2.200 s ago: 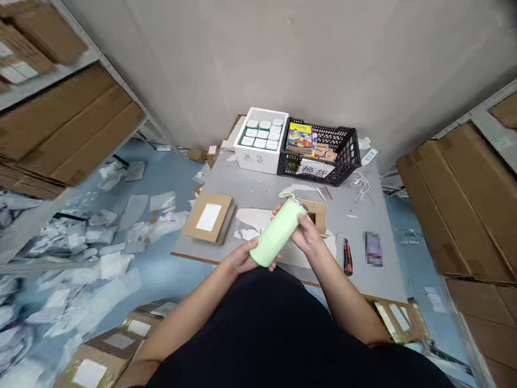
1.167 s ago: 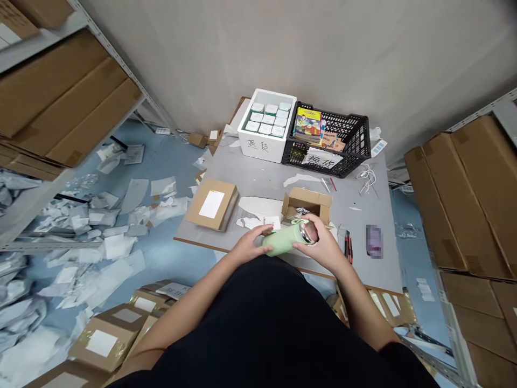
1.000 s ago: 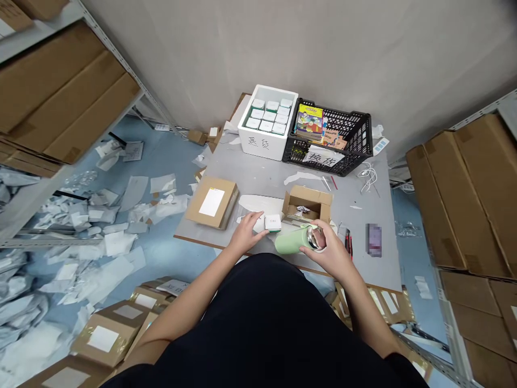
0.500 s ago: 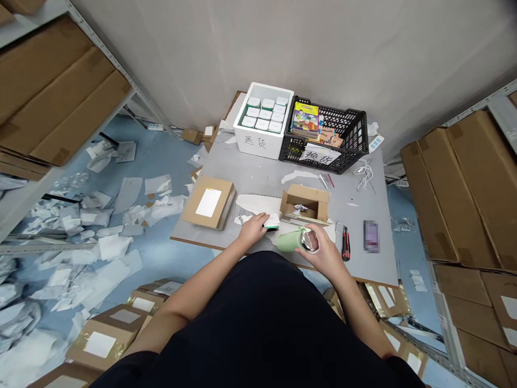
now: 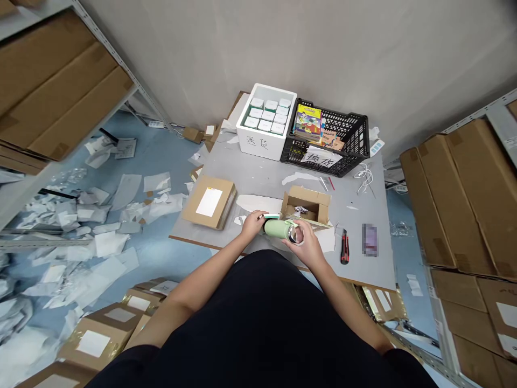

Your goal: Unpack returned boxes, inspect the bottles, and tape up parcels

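A light green bottle with a silver end lies sideways above the table's front edge. My right hand is wrapped round its silver right end. At its left end, my left hand grips a small white and green box, whose dark open end faces the bottle. The bottle's left tip is at that opening; how far inside it is, I cannot tell. Just behind my right hand stands an open cardboard box with crumpled paper in it.
A closed carton lies at the table's left. Behind stand a white foam box of small boxes and a black crate with books. A red and black cutter and a blurred phone lie at the right.
My right hand has moved left with the bottle, bringing its end to the small box. My left hand has tilted the small box up so its opening shows.
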Demonstrator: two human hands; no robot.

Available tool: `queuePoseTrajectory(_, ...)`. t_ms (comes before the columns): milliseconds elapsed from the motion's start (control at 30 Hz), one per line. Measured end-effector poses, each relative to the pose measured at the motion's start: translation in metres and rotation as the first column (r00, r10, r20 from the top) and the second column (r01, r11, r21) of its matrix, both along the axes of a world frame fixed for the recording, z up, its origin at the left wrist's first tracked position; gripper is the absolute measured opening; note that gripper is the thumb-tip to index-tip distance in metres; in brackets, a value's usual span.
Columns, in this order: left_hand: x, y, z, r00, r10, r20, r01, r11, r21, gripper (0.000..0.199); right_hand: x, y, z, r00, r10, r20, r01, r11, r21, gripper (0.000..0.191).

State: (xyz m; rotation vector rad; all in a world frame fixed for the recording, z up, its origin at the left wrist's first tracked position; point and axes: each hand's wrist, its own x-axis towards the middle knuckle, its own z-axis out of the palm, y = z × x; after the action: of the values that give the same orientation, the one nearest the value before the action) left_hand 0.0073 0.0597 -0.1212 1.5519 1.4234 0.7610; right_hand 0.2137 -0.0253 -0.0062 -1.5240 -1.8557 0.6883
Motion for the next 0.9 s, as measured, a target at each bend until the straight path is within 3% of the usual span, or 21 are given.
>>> queuePoseTrajectory(267, 0.001, 0.005, -0.005, 0.997, 0.065, 0.05, -0.06, 0.995, -0.082, 0.029, -0.007, 0.02, -0.02, 0.964, 0.223, 0.142, -0.224, 0.975, -0.011, 0.054)
queuePoseTrajectory(500, 0.002, 0.007, -0.008, 0.994, 0.088, 0.068, -0.082, 0.993, -0.081, 0.03, -0.023, 0.046, -0.033, 0.873, 0.355, 0.334, -0.349, 0.934, -0.082, 0.062)
queuePoseTrajectory(667, 0.003, 0.007, -0.014, 0.992, 0.102, 0.077, -0.096, 0.991, -0.089, 0.031, -0.033, 0.057, -0.063, 0.774, 0.402, 0.49, -0.401, 0.909, -0.113, 0.067)
queuePoseTrajectory(900, -0.003, 0.008, -0.016, 0.987, 0.127, 0.1, -0.116, 0.987, -0.107, 0.032, -0.035, 0.06, -0.082, 0.752, 0.411, 0.515, -0.411, 0.904, -0.121, 0.058)
